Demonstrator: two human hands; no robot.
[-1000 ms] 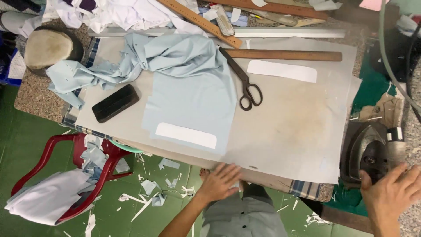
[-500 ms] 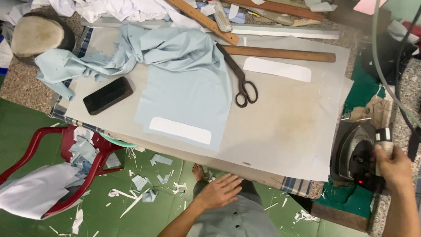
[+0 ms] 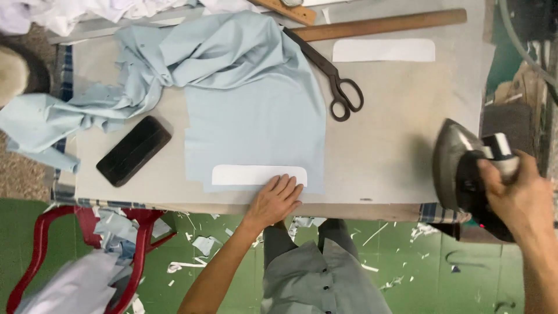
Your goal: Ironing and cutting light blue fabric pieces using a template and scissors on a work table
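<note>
The left hand [image 3: 275, 200] lies flat and open on the white strip [image 3: 258, 174], pinning it to the blue cloth [image 3: 256, 125] at the counter's [image 3: 395, 145] near edge. The right hand [image 3: 514, 195] has a closed grip on the iron [image 3: 465, 168], held at the counter's right end. Pressing appears to be the step in hand; it calls for fingers clear of the strip.

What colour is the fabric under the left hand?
Pale blue fabric, seen in the head view, with a white strip on it.
</note>
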